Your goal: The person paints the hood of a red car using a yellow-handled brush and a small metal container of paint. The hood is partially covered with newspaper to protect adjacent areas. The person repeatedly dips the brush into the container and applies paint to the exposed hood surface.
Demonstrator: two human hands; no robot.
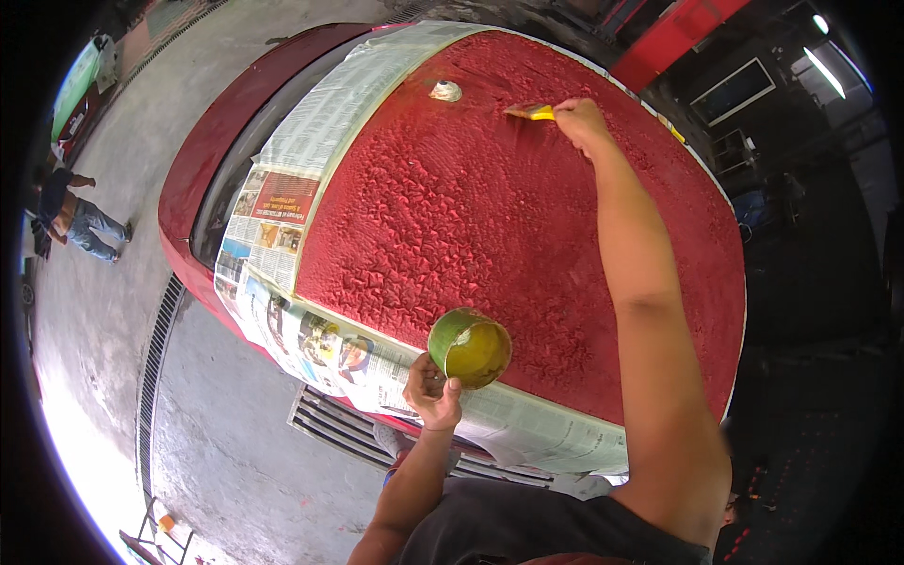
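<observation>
My right hand (582, 125) reaches far over a red car panel (565, 245), its fingers wrapped round the yellow handle of a paintbrush (533, 112). The bristles point left and touch the panel or lie just above it; I cannot tell which. Much of the red paint is wrinkled and blistered. Near the panel's front edge my left hand (435, 395) grips a green cup (471, 348), tilted so its yellowish inside shows. A small whitish round piece (445, 91) sits on the panel left of the brush.
Newspaper (282, 221) and tape mask the panel's left and front edges. Beyond lies the car's dark rear window and red body (202, 141). A person (80, 217) walks on the concrete floor at the left. Floor grates (155, 377) run nearby, and a red post (673, 42) stands at the back right.
</observation>
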